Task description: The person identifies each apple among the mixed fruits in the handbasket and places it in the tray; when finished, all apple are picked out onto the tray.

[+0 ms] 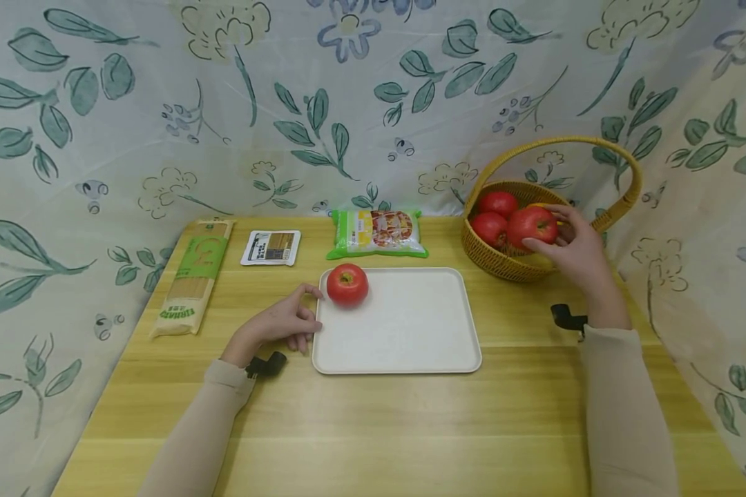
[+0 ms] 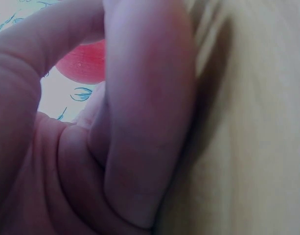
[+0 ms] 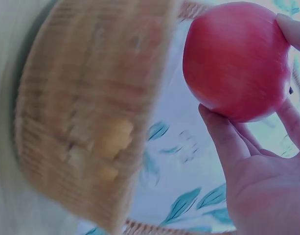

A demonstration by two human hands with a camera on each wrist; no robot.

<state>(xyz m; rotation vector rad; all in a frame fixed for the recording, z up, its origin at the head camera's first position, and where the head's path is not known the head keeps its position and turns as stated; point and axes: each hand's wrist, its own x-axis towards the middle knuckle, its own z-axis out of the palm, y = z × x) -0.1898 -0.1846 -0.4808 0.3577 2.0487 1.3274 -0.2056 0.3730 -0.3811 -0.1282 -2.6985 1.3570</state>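
In the head view the right hand grips a red apple at the wicker basket, thumb on one side and fingers on the other. The right wrist view has this apple held by the fingertips above the basket's rim. Two more red apples lie inside the basket, with something yellow partly hidden behind the held one. At the left edge of the white tray is the left hand, fingers bent around that edge. Another apple sits in the tray's back left corner.
Behind the tray lies a green and white food bag. A small flat packet is to its left, and a long noodle pack lies near the table's left edge. The basket's tall handle arches over it. Patterned cloth hangs behind.
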